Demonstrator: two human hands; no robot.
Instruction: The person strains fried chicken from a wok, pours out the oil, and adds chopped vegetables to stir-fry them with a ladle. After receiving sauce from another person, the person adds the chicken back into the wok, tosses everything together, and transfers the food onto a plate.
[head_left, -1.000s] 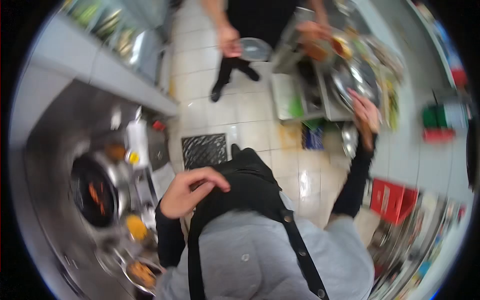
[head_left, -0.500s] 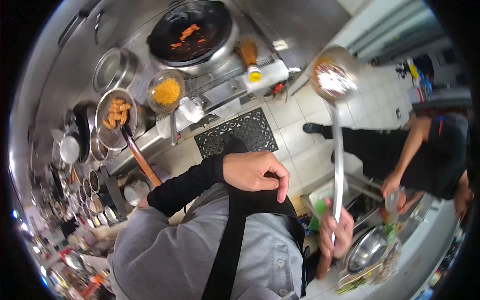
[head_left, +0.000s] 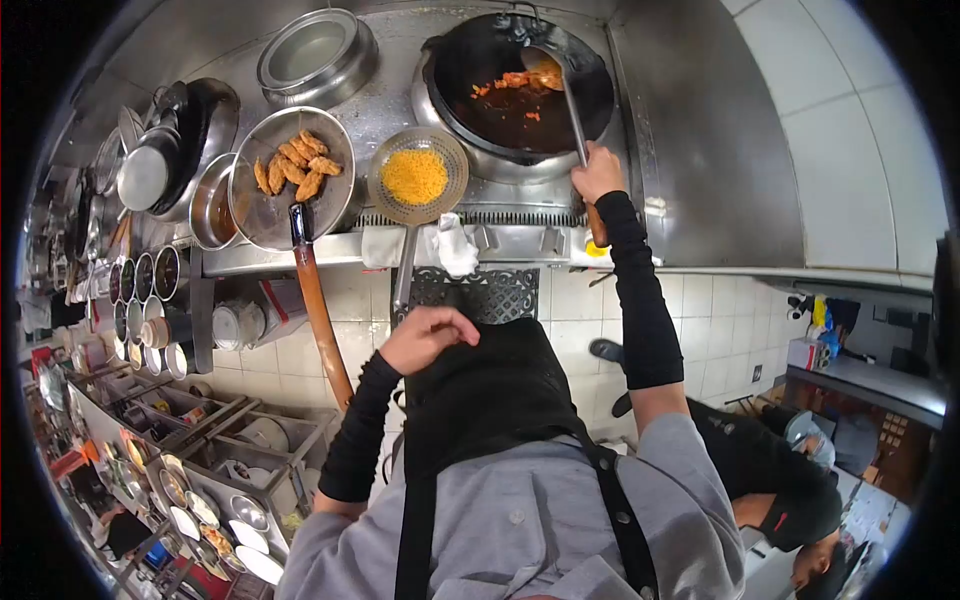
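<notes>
My right hand (head_left: 598,172) is wrapped round the metal shaft of a wok ladle (head_left: 575,115) whose wooden end sticks out below my fist. The ladle's bowl is in the black wok (head_left: 512,135), at its far side, touching orange-red food pieces (head_left: 515,82) in dark liquid. My left hand (head_left: 428,340) hangs in front of my apron with loosely bent fingers and nothing visible in it. Nearest to it is the handle of a perforated skimmer (head_left: 404,270) holding yellow bits (head_left: 414,177). Left of that, fried brown pieces (head_left: 292,165) lie in a wood-handled strainer (head_left: 318,310).
A lidded-looking metal pot (head_left: 316,60) stands at the back, with a smaller pot (head_left: 212,205) beside the strainer. A white cloth (head_left: 455,245) lies on the stove's front edge. Stacked pans (head_left: 150,175) fill the left. A co-worker (head_left: 775,475) is behind me to the right.
My view has turned toward the stove. My right hand has brought the ladle from beside me into the wok. My left hand stays empty before my body.
</notes>
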